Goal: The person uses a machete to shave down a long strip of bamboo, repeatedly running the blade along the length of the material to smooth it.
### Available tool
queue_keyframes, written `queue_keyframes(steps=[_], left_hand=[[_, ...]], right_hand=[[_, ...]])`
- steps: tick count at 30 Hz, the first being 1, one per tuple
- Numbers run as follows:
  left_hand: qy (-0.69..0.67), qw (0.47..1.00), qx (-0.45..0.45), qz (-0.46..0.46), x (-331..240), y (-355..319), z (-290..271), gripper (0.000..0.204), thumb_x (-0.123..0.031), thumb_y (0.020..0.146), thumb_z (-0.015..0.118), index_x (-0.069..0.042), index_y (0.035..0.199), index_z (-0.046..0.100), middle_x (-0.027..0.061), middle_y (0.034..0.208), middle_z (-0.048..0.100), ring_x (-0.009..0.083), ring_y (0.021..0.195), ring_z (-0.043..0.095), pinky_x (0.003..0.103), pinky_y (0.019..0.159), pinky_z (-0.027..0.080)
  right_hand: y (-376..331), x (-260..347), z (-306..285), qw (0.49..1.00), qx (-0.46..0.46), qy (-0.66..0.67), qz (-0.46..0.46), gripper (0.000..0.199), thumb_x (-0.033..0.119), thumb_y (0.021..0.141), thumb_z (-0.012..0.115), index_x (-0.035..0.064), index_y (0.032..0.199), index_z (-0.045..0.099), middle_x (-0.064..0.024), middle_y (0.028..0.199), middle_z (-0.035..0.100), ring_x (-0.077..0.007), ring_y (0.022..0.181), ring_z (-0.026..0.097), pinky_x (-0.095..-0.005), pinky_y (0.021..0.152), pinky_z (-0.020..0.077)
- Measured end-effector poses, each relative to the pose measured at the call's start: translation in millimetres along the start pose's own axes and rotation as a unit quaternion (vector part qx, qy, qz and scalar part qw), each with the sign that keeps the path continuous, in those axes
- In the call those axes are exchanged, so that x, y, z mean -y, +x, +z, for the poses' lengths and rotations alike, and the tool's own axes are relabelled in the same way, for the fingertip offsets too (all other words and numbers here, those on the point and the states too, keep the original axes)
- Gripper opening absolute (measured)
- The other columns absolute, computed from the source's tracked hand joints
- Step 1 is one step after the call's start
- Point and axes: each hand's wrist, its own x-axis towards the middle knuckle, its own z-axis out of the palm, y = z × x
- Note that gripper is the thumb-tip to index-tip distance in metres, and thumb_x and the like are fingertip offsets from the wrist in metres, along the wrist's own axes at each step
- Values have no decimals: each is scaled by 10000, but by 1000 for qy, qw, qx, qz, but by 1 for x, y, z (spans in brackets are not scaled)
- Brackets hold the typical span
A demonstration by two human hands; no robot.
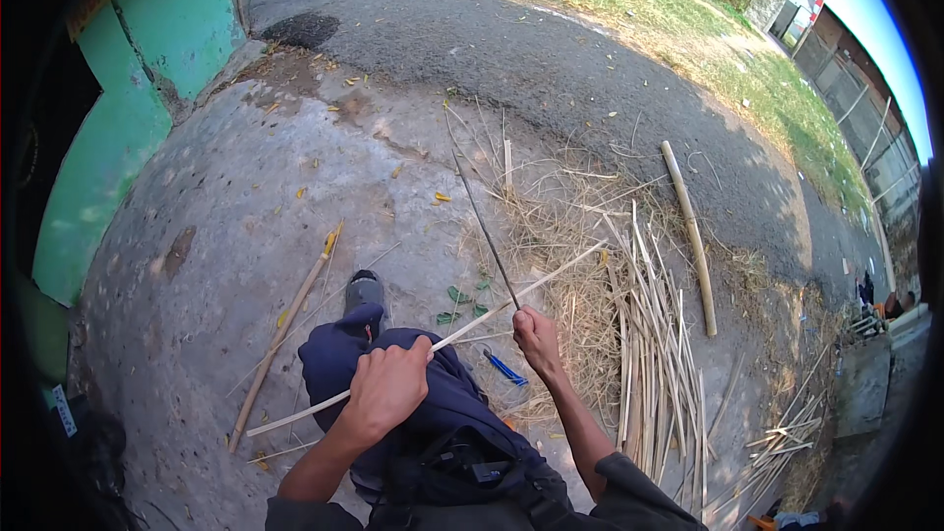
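Observation:
My left hand is closed around a long pale bamboo strip, which slants across my knees from lower left to upper right. In my right hand is a long, thin dark blade, gripped at its near end and seen almost edge-on, its tip pointing away from me. The strip passes close to the blade's near end; whether they touch I cannot tell. The handle is hidden in my fist. On the ground between my hands lies a small blue hand tool.
A heap of split bamboo strips lies to my right, over thin shavings. Beyond it is a thick bamboo pole; another pole lies left. More short strips lie far right. A green wall stands at left.

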Motion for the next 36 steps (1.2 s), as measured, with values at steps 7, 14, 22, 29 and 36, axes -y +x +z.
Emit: queue_keyframes(steps=[7,14,22,29,36], left_hand=[[194,979,-61,-15,37,43,-45,165,-139,934,591,-79,950,743,159,804,741,329,778,745,433,670,555],[237,971,-8,-27,35,98,-79,168,-122,856,633,-104,850,800,156,849,762,298,855,765,425,706,587],[237,970,29,42,24,157,-54,162,-126,864,639,-114,866,801,124,867,772,289,862,768,403,707,592],[227,967,-29,109,1,152,-29,150,-116,838,653,-94,770,785,123,807,758,277,750,765,389,636,589],[253,953,-67,152,-8,150,-26,114,-90,803,672,-87,743,769,123,755,738,278,717,757,388,612,584]], right_hand=[[2,3,9,1000,-4,-9,13,408,383,972,690,18,826,578,-11,573,440,-78,531,373,-296,497,331],[-1,4,23,956,-17,246,162,398,422,1079,494,102,842,498,49,598,376,-51,454,363,-221,390,287],[2,11,61,912,94,314,246,519,571,1072,426,92,880,482,20,597,380,-68,459,347,-237,407,274],[27,21,71,897,194,294,267,538,593,1074,378,105,865,469,21,595,387,-66,446,310,-244,409,256],[33,4,72,909,190,263,261,556,599,1072,380,99,847,472,23,567,378,-77,436,310,-256,408,260]])
